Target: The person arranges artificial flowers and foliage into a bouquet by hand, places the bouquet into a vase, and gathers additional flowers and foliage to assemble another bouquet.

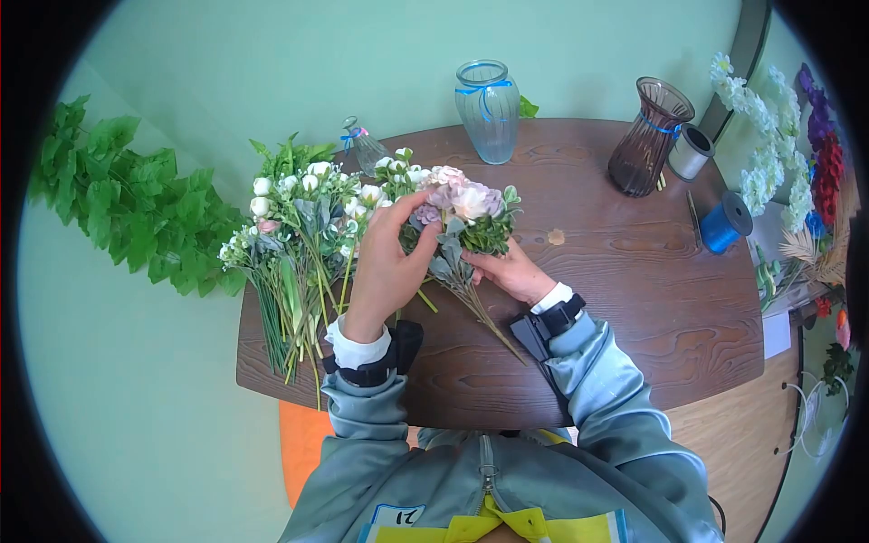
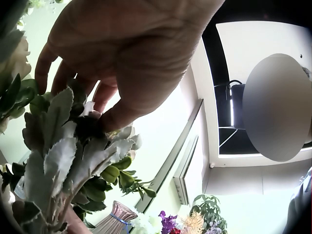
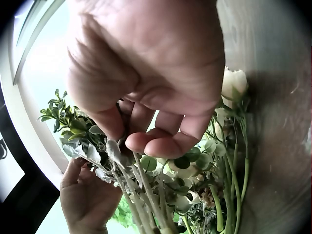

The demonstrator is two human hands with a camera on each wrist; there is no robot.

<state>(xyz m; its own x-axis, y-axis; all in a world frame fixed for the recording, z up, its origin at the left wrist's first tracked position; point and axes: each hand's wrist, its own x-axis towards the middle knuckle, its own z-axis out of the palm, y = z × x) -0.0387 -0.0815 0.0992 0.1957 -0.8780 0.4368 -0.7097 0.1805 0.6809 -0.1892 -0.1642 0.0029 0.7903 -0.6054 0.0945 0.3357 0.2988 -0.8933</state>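
In my head view the worktop point(image 1: 634, 290) looks like dark grained wood with a soft sheen, the vase point(image 1: 490, 127) at top centre smooth glass, the sleeve point(image 1: 608, 371) at lower right satiny cloth, the bouquet point(image 1: 472, 204) near mid-frame matt.

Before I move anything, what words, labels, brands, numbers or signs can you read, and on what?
"21" as pictured, on the white, blue-edged rectangular badge on the shiny grey-blue jacket; probably upside down, so perhaps "12".
No other text is readable.
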